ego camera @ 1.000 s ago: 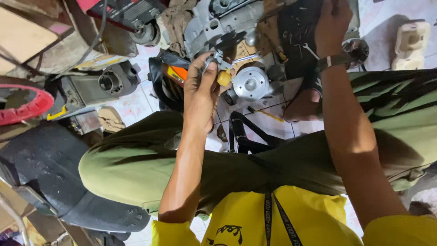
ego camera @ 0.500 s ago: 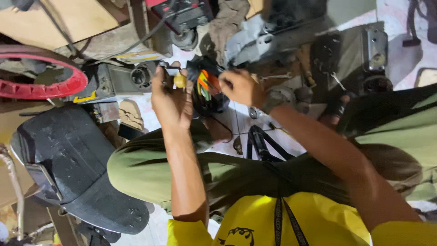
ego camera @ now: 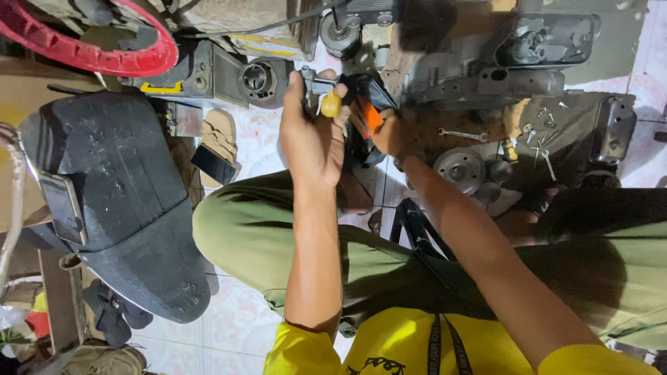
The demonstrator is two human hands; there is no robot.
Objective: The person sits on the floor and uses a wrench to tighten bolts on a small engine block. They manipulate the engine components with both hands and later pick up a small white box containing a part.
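The person sits low over a tiled floor, knees in green trousers, and both hands work in front of the body. The left hand is raised with its back to the camera; its fingers are curled around a small metal part, and a small round yellow piece sits just beside the thumb and forefinger, touching them. The right hand is just beside it, clenched on a black and orange tool; how exactly its fingers lie on the tool I cannot tell, because the tool hides them. The two hands nearly touch each other.

Beyond the hands, toward the top edge of the floor, lies a grey metal engine casing. A round metal pulley rests on the floor just beside the right forearm, and a wrench lies near it on a dirty brown surface. On the left side lies a big black motorcycle seat, upside down. A tan sandal is between this seat and the left hand. A red curved plastic part is in the top left corner.
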